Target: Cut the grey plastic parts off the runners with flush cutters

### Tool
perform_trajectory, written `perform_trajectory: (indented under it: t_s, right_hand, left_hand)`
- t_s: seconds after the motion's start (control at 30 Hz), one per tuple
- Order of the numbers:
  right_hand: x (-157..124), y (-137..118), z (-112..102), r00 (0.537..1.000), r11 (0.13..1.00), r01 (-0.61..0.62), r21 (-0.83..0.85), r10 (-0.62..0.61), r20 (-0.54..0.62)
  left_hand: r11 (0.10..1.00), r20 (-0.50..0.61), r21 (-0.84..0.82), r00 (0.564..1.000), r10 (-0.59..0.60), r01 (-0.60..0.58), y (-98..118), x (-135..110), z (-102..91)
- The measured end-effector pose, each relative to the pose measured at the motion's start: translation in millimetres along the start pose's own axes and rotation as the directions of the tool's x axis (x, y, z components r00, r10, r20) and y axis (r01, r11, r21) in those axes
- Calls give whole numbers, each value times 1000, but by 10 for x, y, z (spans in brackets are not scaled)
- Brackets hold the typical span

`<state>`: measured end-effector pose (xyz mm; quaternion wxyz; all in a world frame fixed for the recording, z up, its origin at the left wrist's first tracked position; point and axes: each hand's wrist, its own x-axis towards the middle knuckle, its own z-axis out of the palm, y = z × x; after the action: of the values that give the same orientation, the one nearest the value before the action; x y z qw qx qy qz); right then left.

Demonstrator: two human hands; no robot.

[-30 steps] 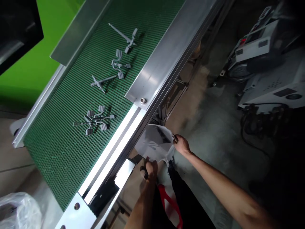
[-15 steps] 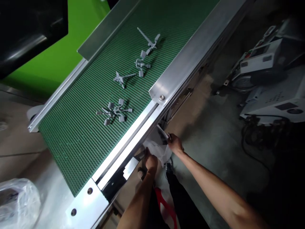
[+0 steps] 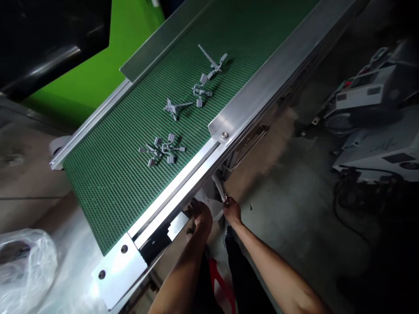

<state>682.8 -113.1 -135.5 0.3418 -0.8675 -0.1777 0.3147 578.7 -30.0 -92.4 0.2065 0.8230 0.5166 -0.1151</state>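
Conveyor rail [image 3: 180, 198] just beside left fingers [image 3: 195, 206]

Beneath the near side edge of the conveyor [image 3: 108, 183], its frame and the left hand [image 3: 200, 213] hid much of the whitish plastic [image 3: 216, 209], so its full shape could not be told. The left fingers' grip was lost in shadow, and the small metallic thing [image 3: 226, 199] at the right hand [image 3: 232, 210] was too small to identify. The picture's edges cut off the conveyor's far end, the clear plastic bag [image 3: 36, 270] past its end corner, and both forearms [image 3: 275, 259].
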Motion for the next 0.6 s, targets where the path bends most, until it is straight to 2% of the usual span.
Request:
perform_trajectory:
  t_s: [0.17,0.37,0.5,0.6]
  right_hand:
    - [-155,-25,34,1000,998,-29,61,29,-6]
    - [-282,-106,-23,998,984,-58,170,52,39]
    - [-297,-238,-94,990,956,-107,272,79,114]
    - [-324,-344,-226,976,913,-172,370,107,189]
  left_hand:
    - [995,41,39,995,88,-90,-102,-289,-77]
    - [988,115,-56,982,149,-144,-152,-462,-166]
    - [979,124,-181,985,120,-96,-154,-581,-258]
    - [954,132,-300,991,40,2,-149,-736,-443]
